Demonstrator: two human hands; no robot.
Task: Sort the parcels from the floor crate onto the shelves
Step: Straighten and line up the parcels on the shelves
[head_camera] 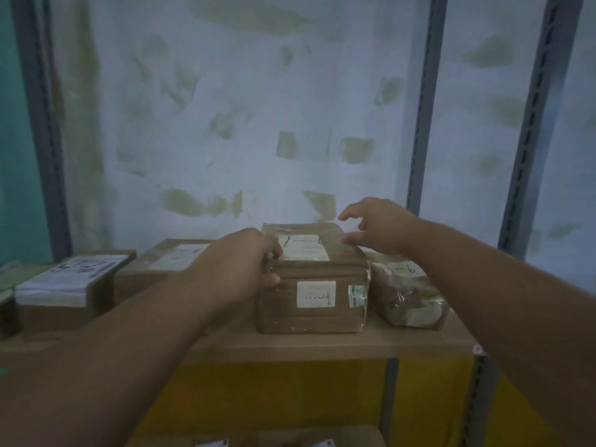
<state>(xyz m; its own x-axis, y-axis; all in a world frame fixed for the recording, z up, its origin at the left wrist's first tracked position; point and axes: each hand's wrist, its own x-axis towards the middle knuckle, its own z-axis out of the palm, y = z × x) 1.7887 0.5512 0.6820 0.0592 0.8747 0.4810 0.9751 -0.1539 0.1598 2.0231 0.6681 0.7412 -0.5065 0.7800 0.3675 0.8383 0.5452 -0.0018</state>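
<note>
A brown taped parcel (311, 285) with white labels on its top and front stands on the wooden shelf (322, 345). My left hand (240, 264) grips its upper left edge, thumb on the front face. My right hand (375, 227) hovers over the parcel's top right corner with fingers spread, the thumb touching or nearly touching the top edge. The floor crate is out of sight.
A plastic-wrapped parcel (408, 295) lies right of the brown one, touching it. Two flatter boxes (161, 266) (69, 287) sit to the left. Grey slotted uprights (422, 101) (532, 124) stand at the right, one (42, 124) at the left. A lower shelf (258, 441) shows more parcels.
</note>
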